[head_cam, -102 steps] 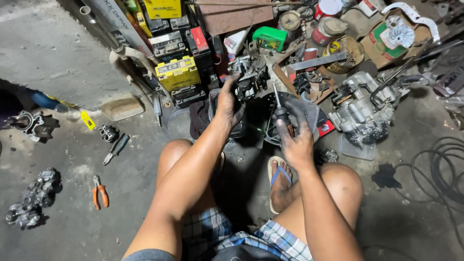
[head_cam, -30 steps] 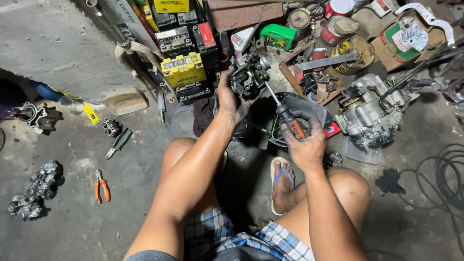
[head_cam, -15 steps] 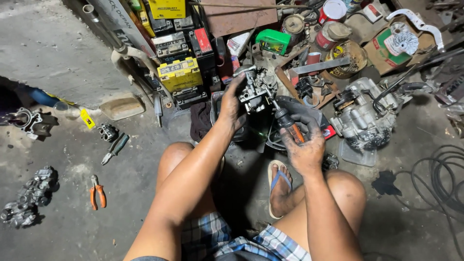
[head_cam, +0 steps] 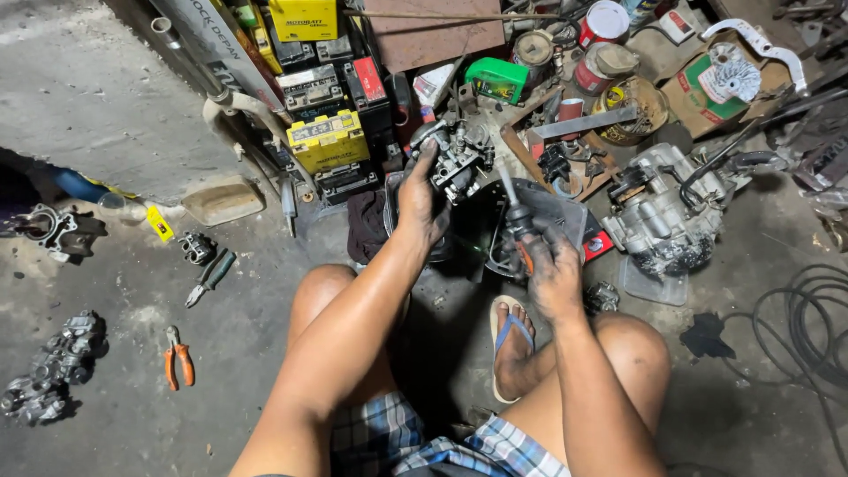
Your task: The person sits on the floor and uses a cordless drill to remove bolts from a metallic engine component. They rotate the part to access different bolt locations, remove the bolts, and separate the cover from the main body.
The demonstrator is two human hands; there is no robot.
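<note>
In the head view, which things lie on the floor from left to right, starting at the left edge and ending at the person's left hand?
Grey metal part → orange pliers → dark-handled pliers → yellow battery → left hand holding the carburetor.

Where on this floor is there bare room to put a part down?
Bare concrete lies between the orange pliers and the person's left knee, and past the right knee toward the cable coil. Ahead, around the batteries and engine, it is crowded.

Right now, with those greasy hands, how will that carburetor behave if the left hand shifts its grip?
The carburetor looks like cast metal: probably rigid and heavy for its size. The left hand is blackened with grime, so it may be slippery. Its knobby, irregular shape should give fingers purchase, and it likely won't roll.
</note>
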